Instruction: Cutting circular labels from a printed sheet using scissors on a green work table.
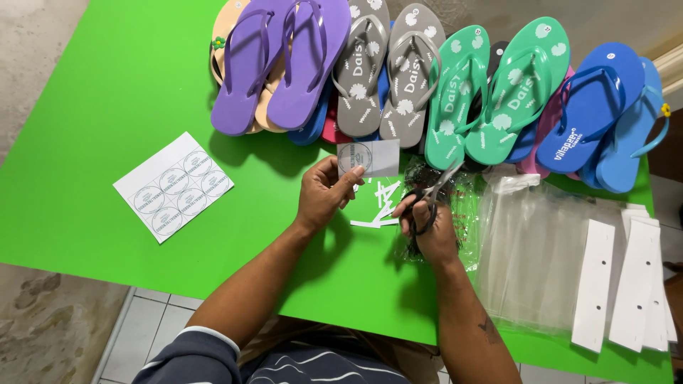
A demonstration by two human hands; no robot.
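My left hand (pixel 324 192) pinches a small white paper piece (pixel 370 157) with one round printed label on it, held above the green table (pixel 92 128). My right hand (pixel 429 226) grips black-handled scissors (pixel 430 193), blades pointing up toward the paper's lower right corner. White paper offcuts (pixel 380 206) lie on the table between my hands. A white sheet with several round labels (pixel 173 185) lies to the left.
A row of flip-flops lines the table's far edge: purple (pixel 281 60), grey (pixel 388 71), green (pixel 494 89), blue (pixel 605 114). Clear plastic bags (pixel 530 256) and white card strips (pixel 629 284) lie at the right. Tiled floor shows below the near edge.
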